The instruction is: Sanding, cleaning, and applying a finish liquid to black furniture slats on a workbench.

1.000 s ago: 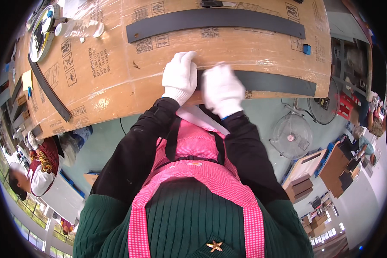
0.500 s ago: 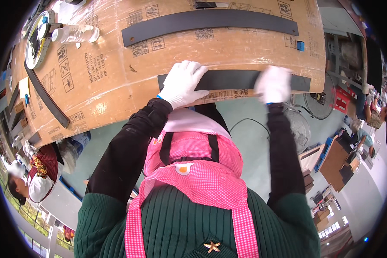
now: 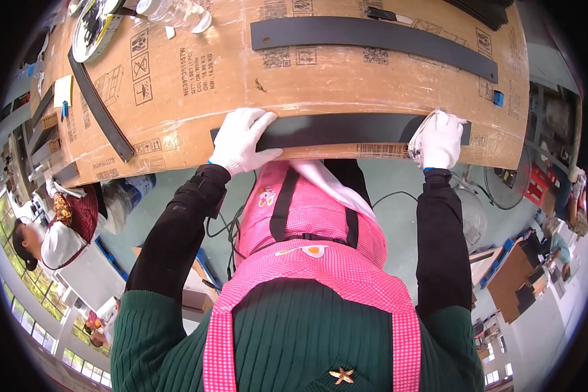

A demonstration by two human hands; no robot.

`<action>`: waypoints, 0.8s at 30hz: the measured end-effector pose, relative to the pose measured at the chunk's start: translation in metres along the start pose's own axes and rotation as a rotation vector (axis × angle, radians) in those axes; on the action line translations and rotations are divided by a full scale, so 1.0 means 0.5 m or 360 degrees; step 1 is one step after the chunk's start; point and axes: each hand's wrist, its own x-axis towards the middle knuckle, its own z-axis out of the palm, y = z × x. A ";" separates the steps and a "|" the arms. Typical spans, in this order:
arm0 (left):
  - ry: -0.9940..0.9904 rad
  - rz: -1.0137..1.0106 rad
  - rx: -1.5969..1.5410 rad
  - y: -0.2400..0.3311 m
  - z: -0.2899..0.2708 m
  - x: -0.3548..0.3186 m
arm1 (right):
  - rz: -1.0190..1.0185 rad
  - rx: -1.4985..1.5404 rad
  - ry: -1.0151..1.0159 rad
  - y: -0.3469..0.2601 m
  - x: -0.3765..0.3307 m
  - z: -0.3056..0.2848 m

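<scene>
A long, flat dark grey strip (image 3: 346, 129) lies along the near edge of a cardboard-covered table (image 3: 196, 134). My left hand (image 3: 243, 140), in a white glove, grips the strip near its left end, thumb apart from the fingers. Also gloved in white, my right hand (image 3: 443, 134) is closed round a bunched white cloth (image 3: 419, 145) and presses it on the strip close to the right end. The part of the cloth inside the fist is hidden. Farther back lies a second dark grey strip (image 3: 372, 42) with a hole near each end.
Left on the table are a narrow dark strip (image 3: 101, 108), a clear bottle (image 3: 176, 14) and a round white tray (image 3: 98, 29) of dark bits. A small blue block (image 3: 498, 98) sits at the right. Fans (image 3: 467, 215) stand beyond the table; a person (image 3: 65, 225) works at far left.
My right hand has moved rightward along the strip with the cloth and is less blurred. My left hand and the strip sit farther left on the cardboard. The whole view has shifted.
</scene>
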 end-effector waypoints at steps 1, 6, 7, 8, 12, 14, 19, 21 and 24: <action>0.0005 0.0042 -0.0022 0.005 0.002 0.016 | -0.0059 -0.0055 -0.0850 -0.017 -0.017 0.020; -0.0036 -0.0057 -0.0030 0.008 -0.004 0.017 | 0.0032 0.1243 -0.0726 -0.344 0.106 -0.232; -0.0005 -0.0019 -0.0015 0.005 0.002 0.018 | -0.0125 0.1275 -0.0855 -0.414 0.118 -0.268; 0.0030 0.0005 0.0011 -0.002 0.007 0.016 | -0.0296 0.1316 -0.0975 -0.455 0.127 -0.285; -0.0024 -0.0022 -0.0057 0.013 -0.008 0.030 | -0.0341 0.1179 -0.1066 -0.313 0.089 -0.218; -0.0031 -0.0060 -0.0113 0.005 -0.010 0.018 | -0.0330 0.0674 -0.1049 -0.180 0.051 -0.169; 0.0076 0.0015 -0.0115 -0.005 0.001 0.014 | -0.0473 0.0170 -0.1198 -0.098 0.026 -0.125; 0.0107 -0.0018 -0.0135 0.001 0.007 0.020 | -0.0240 0.0629 -0.1519 -0.204 0.057 -0.187; 0.0133 0.0002 -0.0117 -0.003 0.010 0.024 | 0.0003 0.1146 -0.1531 -0.293 0.077 -0.238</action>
